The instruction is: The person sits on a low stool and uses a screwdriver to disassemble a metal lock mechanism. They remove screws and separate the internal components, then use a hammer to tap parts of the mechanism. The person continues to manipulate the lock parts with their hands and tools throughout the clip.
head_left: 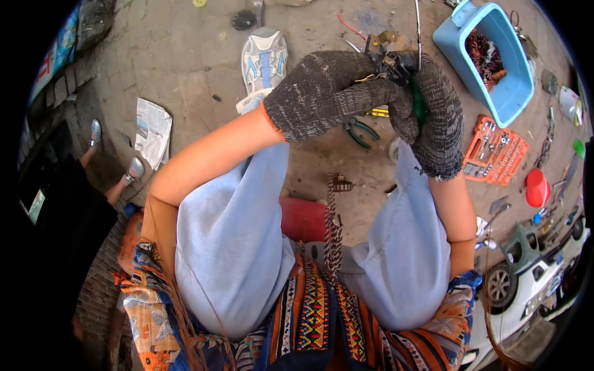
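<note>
Both hands wear dark grey knitted gloves and meet in front of me, above the ground. My left hand [334, 96] has its fingers closed around a small black mechanical part [395, 67] with metal pieces on it. Wrapped around a green handle [420, 102], my right hand [440, 117] holds what looks like a screwdriver. Its thin metal shaft [418, 28] points away from me, past the right side of the black part. Gloved fingers hide much of the part and the handle. Just beneath the hands, pliers with teal handles [361, 132] and a yellow tool [378, 112] lie on the ground.
A light blue bin [459, 38] holding reddish wire scraps stands at the far right. Nearer are an orange socket set [495, 151] and a red bowl [537, 188]. Newspaper [153, 130] lies on the left, beside another person's feet [133, 168]. A white car [526, 290] is at the lower right.
</note>
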{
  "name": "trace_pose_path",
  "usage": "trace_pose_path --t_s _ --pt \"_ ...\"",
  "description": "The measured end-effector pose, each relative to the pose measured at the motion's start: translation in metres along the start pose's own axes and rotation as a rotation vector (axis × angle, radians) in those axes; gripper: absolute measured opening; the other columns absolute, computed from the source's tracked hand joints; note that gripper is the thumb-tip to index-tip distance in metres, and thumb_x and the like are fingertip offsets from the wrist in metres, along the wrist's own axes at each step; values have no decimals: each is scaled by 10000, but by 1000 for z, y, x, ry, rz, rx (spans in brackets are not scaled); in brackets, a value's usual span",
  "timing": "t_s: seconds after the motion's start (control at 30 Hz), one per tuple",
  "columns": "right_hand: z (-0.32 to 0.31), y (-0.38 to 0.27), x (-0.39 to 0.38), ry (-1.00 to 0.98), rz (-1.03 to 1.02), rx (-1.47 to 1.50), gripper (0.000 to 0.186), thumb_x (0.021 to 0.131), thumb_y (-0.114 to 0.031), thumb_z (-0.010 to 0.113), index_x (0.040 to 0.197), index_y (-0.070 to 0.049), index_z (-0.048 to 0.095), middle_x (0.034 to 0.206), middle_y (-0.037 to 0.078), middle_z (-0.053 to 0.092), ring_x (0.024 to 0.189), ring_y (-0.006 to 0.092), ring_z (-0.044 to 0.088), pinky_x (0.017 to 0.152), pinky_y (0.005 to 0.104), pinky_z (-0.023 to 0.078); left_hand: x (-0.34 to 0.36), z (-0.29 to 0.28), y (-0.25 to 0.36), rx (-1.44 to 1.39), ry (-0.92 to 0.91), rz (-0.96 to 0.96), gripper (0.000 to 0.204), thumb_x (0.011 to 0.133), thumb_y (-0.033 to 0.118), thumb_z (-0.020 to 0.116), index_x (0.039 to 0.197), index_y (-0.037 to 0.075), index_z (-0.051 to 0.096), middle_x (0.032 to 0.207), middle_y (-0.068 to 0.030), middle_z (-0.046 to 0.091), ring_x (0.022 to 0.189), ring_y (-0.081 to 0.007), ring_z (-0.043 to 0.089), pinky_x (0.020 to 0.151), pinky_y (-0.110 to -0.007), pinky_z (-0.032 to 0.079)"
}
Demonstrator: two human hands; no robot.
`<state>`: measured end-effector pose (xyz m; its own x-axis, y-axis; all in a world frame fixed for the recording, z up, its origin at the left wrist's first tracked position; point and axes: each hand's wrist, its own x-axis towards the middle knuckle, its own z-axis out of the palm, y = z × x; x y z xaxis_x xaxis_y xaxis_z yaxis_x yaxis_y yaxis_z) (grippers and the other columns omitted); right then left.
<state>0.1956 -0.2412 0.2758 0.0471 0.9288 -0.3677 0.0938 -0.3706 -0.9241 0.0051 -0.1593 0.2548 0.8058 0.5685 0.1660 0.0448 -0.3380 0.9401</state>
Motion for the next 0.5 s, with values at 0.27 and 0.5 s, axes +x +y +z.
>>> trace_pose_path --t_s 0.27,0.5 --pt "6 -23 1 68 99 140 352 811 -188 663 1111 -33 564 975 72 624 897 143 585 788 292 490 9 -15 25 -169 -180 -370 352 857 289 563 1108 43 578 989 -162 627 884 -304 616 753 -361 489" --pt "3 -20 -1 34 97 237 352 800 -158 676 1108 -36 559 998 72 623 902 140 588 789 279 490 18 -8 28 -367 -126 -667 446 864 198 598 1252 23 466 1082 -112 607 946 -183 600 802 -314 497"
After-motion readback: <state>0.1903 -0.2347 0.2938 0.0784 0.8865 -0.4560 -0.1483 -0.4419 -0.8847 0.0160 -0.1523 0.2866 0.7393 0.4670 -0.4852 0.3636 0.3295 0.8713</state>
